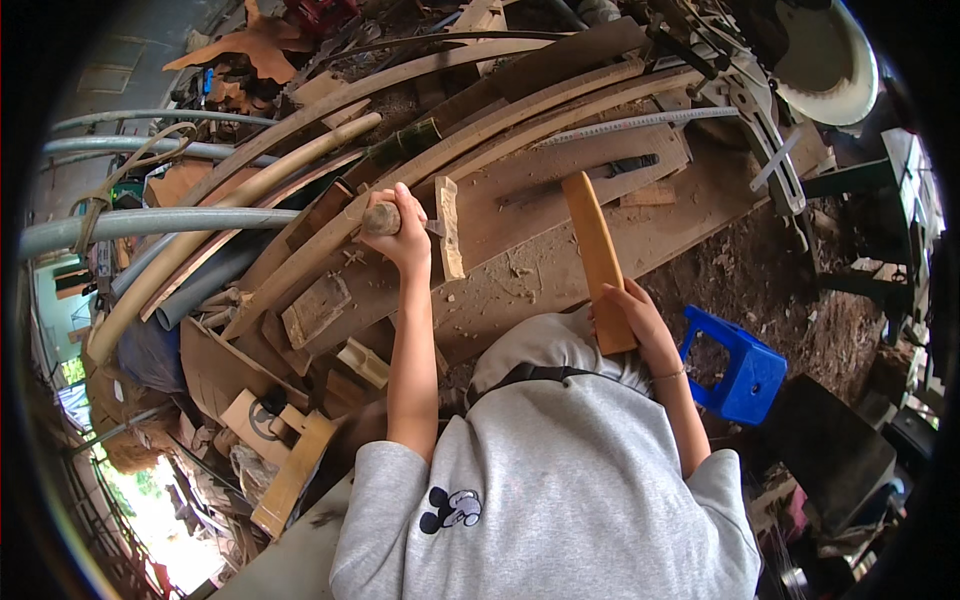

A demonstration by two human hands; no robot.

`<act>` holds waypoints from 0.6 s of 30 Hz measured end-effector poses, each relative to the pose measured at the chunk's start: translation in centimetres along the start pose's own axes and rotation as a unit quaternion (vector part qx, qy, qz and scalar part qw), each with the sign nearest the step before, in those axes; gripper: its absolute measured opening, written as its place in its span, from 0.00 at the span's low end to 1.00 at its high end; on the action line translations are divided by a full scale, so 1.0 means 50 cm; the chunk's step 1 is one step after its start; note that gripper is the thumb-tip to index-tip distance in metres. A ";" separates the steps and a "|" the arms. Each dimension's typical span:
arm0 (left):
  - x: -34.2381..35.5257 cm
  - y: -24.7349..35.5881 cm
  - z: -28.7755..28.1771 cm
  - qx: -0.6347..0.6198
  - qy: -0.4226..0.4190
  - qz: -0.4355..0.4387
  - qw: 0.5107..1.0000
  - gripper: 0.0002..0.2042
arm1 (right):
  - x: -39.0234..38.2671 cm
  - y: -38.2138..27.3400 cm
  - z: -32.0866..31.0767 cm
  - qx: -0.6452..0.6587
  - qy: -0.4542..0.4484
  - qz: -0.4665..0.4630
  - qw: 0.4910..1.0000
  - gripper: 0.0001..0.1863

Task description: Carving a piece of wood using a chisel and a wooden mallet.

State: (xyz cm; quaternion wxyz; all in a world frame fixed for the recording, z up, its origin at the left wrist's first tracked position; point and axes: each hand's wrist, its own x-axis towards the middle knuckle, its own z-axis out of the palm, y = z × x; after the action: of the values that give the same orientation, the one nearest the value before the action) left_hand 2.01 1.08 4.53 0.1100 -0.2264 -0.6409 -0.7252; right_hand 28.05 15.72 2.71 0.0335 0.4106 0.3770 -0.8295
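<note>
My left hand [408, 238] is closed around the round wooden handle of a chisel [381, 219]. A short stretch of its metal blade shows beyond the fist and meets a small, rough-cut strip of pale wood [450, 230]. That strip lies across a broad, dusty plank [510, 265]; whether the blade is in it or only against it, I cannot tell. On the other side, my right hand [638, 320] grips the lower end of a long, flat, orange-brown wooden bar [592, 235]. The bar points up and away, apart from the chisel.
Wood chips lie over the plank. Beyond it are a metal ruler [640, 122] and long curved boards [500, 130]. Metal pipes [170, 228] reach in from the left. A blue plastic stool [750, 375] stands at right, and a wooden hand plane [290, 460] lies at lower left.
</note>
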 end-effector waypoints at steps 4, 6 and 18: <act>0.001 -0.001 0.001 0.000 -0.004 -0.003 1.000 0.11 | -0.001 -0.001 0.002 0.006 0.001 0.002 1.000 0.18; 0.000 0.000 0.002 -0.002 -0.002 -0.003 1.000 0.11 | 0.001 0.000 0.001 0.005 0.000 0.003 1.000 0.18; -0.004 0.001 0.004 0.003 -0.027 0.004 1.000 0.11 | 0.003 0.005 0.000 0.007 -0.006 -0.002 1.000 0.18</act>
State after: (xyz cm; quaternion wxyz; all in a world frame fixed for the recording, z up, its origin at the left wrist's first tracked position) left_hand 2.26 1.24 4.50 0.0963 -0.2479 -0.6447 -0.7167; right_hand 28.05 15.56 2.44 0.0310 0.4051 0.3717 -0.8347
